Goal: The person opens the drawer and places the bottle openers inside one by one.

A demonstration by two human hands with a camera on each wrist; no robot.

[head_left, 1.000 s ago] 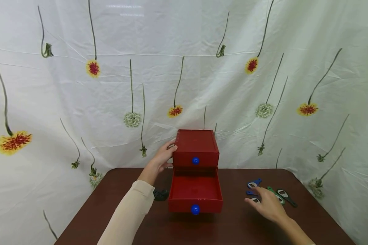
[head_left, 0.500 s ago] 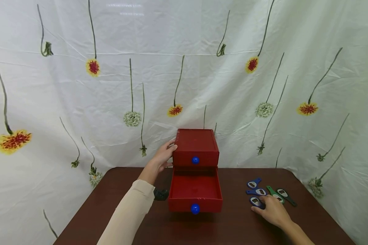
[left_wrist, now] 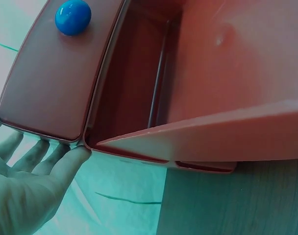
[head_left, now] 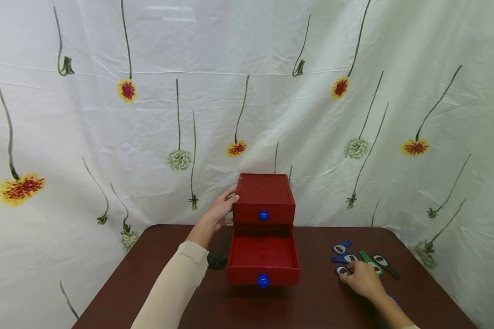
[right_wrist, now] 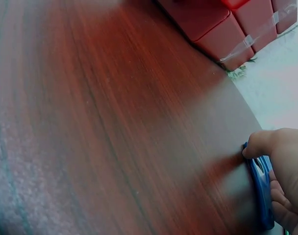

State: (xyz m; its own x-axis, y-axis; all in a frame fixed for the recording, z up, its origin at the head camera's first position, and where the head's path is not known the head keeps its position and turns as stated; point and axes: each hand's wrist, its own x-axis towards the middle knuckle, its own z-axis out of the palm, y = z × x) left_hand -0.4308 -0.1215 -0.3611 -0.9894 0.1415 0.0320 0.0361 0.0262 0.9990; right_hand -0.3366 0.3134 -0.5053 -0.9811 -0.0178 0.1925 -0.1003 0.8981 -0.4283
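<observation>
Right hand: the right hand (head_left: 365,279) reaches in from the near right, thumb and fingers pinching a blue bottle opener (right_wrist: 263,195) near its ringed head.
Held opener: at the near left of the group on the right of the table (head_left: 313,297); whether it is lifted cannot be told.
Long axis: head toward the far left, handle toward the near right, mostly under the hand in the head view.
Room: tabletop stretches between the hand and the red drawer unit (head_left: 264,189); the table's right edge is well apart.
Close by: a second blue opener (head_left: 338,259) just beyond, a third blue opener (head_left: 346,244) farther; a green opener (head_left: 365,257) and a dark green opener (head_left: 391,270) to the right.
Bottom drawer (head_left: 263,276): pulled out toward the near side, its wall rising left of the openers.
Top drawer (head_left: 247,214): closed, blue knob (head_left: 263,215) facing near.
Left hand: the left hand (head_left: 219,211) rests against the unit's left side, fingers spread.
Far left: a black object (head_left: 217,262), partly behind the sleeve (head_left: 177,283).
</observation>
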